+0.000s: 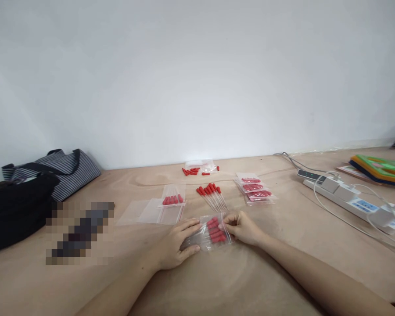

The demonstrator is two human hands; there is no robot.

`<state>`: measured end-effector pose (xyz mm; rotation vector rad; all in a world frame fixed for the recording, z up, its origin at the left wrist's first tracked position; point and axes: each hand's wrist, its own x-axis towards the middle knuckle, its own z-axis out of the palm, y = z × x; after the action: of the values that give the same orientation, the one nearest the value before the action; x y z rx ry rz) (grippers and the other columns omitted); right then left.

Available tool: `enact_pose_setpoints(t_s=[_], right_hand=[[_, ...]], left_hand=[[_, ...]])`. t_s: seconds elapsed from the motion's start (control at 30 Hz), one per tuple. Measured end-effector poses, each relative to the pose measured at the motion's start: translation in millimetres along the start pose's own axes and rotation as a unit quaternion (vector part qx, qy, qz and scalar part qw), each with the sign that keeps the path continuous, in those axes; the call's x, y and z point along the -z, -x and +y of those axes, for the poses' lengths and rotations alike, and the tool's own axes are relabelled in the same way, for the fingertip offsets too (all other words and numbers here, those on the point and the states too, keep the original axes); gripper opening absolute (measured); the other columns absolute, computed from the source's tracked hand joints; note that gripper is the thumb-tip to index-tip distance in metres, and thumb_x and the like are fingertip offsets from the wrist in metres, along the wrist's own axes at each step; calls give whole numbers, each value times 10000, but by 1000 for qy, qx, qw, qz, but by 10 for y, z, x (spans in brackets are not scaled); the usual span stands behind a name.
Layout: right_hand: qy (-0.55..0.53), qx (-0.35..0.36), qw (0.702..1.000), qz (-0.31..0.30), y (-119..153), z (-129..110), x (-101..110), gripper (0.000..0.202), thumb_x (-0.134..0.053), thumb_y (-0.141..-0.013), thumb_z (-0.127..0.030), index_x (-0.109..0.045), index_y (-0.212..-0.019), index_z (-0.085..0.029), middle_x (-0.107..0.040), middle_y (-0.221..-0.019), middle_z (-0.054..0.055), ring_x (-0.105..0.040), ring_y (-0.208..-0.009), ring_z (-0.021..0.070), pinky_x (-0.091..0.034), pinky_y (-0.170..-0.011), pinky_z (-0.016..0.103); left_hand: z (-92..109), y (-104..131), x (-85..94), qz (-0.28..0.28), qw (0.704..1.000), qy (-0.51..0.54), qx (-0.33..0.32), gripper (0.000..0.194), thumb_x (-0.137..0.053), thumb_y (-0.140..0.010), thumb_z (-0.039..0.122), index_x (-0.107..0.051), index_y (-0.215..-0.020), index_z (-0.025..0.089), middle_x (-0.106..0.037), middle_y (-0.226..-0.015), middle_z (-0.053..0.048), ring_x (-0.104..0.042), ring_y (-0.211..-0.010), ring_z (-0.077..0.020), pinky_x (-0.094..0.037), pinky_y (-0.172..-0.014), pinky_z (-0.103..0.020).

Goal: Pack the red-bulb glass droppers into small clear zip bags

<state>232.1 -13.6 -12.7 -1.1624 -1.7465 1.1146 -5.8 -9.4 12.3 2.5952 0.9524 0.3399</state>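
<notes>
A clear zip bag (pixel 213 231) holding several red-bulbed droppers lies flat on the wooden table in front of me. My left hand (pixel 176 245) presses on the bag's left end, fingers spread. My right hand (pixel 242 227) pinches the bag's right edge. Just beyond lie several loose red-bulbed droppers (pixel 212 195), fanned out. To their left, another clear bag (pixel 173 202) with red droppers rests on flat empty bags (pixel 141 213). A stack of filled bags (pixel 255 188) sits to the right.
Loose red bulbs (pixel 192 171) and a small bag lie near the wall. A striped bag (pixel 64 169) and a black bag (pixel 13 208) sit at left. A white power strip (pixel 349 199) with cables and coloured books (pixel 380 169) lie at right.
</notes>
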Motion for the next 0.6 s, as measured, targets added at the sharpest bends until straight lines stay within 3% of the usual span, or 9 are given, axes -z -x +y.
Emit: enact_pose_setpoints(t_s=[0.13,0.33,0.47,0.6], right_hand=[[46,24,999,-17,-9,29,75,285,-518,-723,-326,-570,-511,-143,-508,-512,-19,-423,-471,75,-326,-452,189],[148,36,982,110,12,90,206,134,-550,-690,-248,-625,-763,-163,-564,-619,1,-457,-509,99,-349,-479,208],[219,91,970,50,40,15,205,219,-551,-695,-225,-639,-896,-225,-583,-747,17,-522,-622,121,-380,-564,222],[298,96,949,31,44,-60,81,183,-522,-737,-278,-656,-862,-272,-608,-788,2,-551,-709,130,-359,-598,218]], left_hand=[[34,1,42,-21,1000,-15,-9,475,-478,-814,298,-351,-1269,250,-355,-1328,-60,-318,-1209,-235,-296,-976,-423],[28,9,146,-37,991,-106,-78,468,-468,-808,217,-362,-1260,276,-352,-1332,-28,-217,-1252,-247,-137,-1011,-504],[-189,-24,158,62,980,-176,-66,386,-432,-794,118,-506,-1137,279,-377,-1315,-37,-237,-1243,-262,-70,-999,-537],[-315,-59,133,207,963,-173,-2,266,-434,-802,143,-604,-987,229,-513,-1180,-77,-382,-1154,-266,-245,-964,-486]])
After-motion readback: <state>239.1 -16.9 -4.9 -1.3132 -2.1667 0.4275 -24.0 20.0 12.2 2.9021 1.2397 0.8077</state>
